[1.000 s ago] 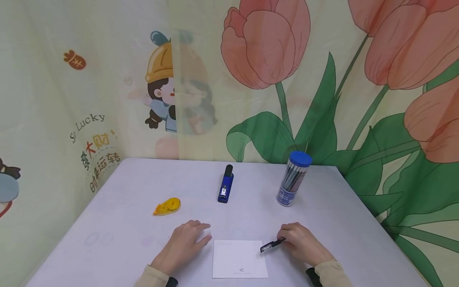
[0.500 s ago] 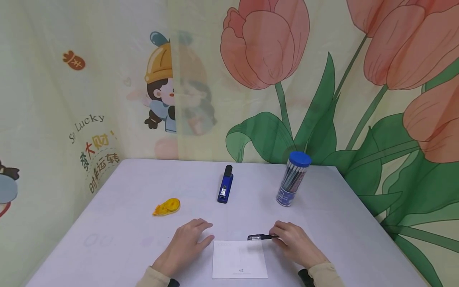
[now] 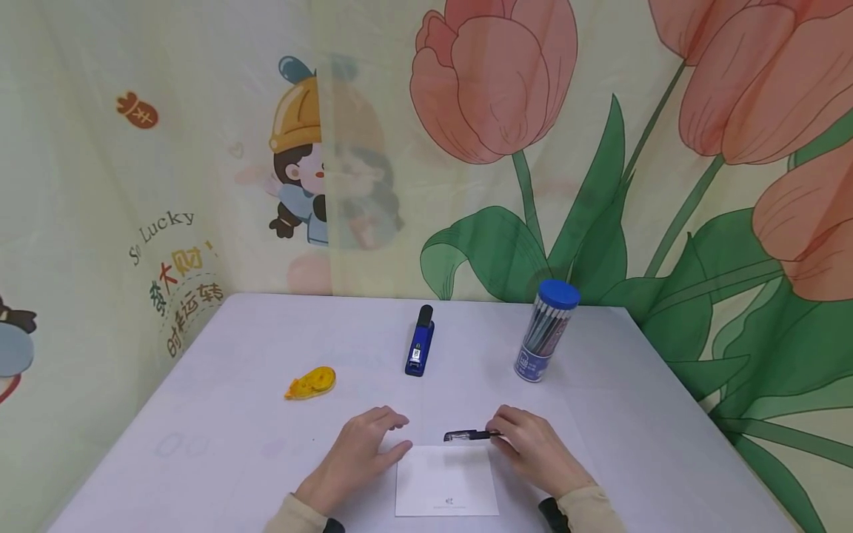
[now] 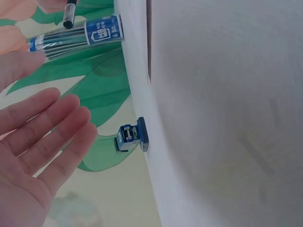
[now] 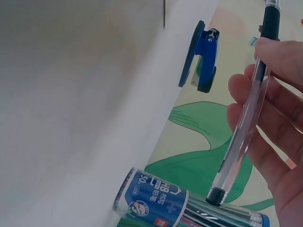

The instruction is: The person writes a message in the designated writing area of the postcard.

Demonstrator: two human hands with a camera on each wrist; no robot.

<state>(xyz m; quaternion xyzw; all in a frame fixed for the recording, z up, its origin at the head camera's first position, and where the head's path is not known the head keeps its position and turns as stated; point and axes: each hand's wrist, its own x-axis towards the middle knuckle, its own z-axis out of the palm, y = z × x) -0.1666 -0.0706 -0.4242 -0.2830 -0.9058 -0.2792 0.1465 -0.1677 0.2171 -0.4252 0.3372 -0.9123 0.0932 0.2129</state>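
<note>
My right hand (image 3: 538, 453) pinches a gel pen (image 3: 466, 435) between thumb and fingers, above the far edge of a white paper sheet (image 3: 446, 485). In the right wrist view the pen has a clear barrel (image 5: 240, 130) with a black end plug and a dark grip. Its clear-capped end points left, toward my other hand. My left hand (image 3: 360, 455) holds nothing. Its thumb is near the sheet's far left corner, and the left wrist view shows its fingers (image 4: 52, 127) loosely extended.
A yellow correction tape (image 3: 311, 383) lies at the left of the white table (image 3: 220, 444). Behind the sheet lies a blue stapler (image 3: 420, 342). A blue-lidded tub of pencils (image 3: 545, 332) stands at the back right. A printed curtain (image 3: 373, 274) hangs behind the table.
My right hand has moved left with the pen, which has swung from slanting to nearly level in the head view. My left hand has shifted slightly right, toward the pen.
</note>
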